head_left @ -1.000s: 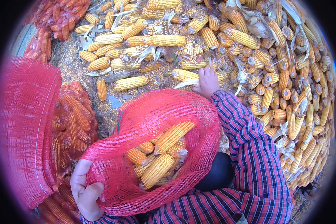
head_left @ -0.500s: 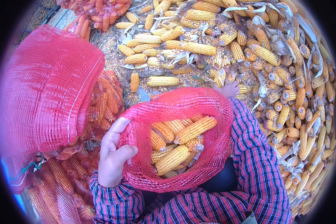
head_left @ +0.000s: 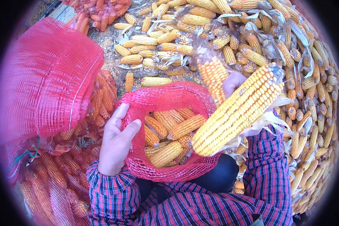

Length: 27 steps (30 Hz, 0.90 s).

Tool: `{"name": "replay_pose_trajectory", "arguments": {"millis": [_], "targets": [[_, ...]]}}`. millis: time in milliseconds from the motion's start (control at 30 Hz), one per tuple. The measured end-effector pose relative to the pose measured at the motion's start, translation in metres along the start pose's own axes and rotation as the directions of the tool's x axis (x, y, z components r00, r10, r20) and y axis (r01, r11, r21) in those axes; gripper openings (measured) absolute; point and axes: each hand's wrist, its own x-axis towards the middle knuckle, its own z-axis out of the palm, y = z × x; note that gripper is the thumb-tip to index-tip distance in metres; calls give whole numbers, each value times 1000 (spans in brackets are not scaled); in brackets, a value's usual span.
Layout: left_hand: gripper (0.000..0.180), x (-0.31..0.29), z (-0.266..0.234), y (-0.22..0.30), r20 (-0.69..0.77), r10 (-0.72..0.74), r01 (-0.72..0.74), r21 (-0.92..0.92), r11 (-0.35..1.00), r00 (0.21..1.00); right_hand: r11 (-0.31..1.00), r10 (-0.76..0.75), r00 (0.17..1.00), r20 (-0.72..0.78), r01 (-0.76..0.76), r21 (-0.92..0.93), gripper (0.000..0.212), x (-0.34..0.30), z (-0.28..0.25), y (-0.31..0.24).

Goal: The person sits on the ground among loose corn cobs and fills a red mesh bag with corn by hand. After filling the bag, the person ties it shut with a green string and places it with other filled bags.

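A red mesh sack [head_left: 169,171] stands before me with its mouth open and several yellow corn cobs [head_left: 165,153] inside. My left hand [head_left: 116,139] grips the sack's left rim, thumb inside and fingers outside. Over the sack's right side, my right hand [head_left: 233,83] holds two corn cobs. The larger, paler cob [head_left: 239,111] lies tilted in front, with bits of dry husk on its underside. Behind it is an orange cob [head_left: 211,73] with a dark, shaggy end. The larger cob hides most of my right hand.
A big heap of loose corn cobs [head_left: 305,124] spreads along the right and far side. Filled red mesh sacks [head_left: 52,188] stand at the left, one draped with red netting [head_left: 56,79]. Another filled sack [head_left: 101,11] sits at the far left. Loose kernels cover the ground.
My right hand has come up from the heap beyond the sack, bringing two corn cobs over its right side. My left hand keeps its grip on the rim.
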Motion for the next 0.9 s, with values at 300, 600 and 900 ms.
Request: {"name": "replay_pose_trajectory", "arguments": {"millis": [300, 600, 900], "targets": [[26, -14, -23, -5, -235, 196, -277, -388, 879, 952, 542, 554, 787, 270, -95, -835, 84, 41, 110, 84], [29, -42, -35, -11, -139, 254, -275, -164, 947, 957, 613, 597, 795, 107, -366, -700, 73, 45, 125, 126], [42, -15, -41, -5, -278, 227, -268, -117, 956, 933, 514, 272, 930, 246, 76, -855, 84, 26, 117, 145]]}}
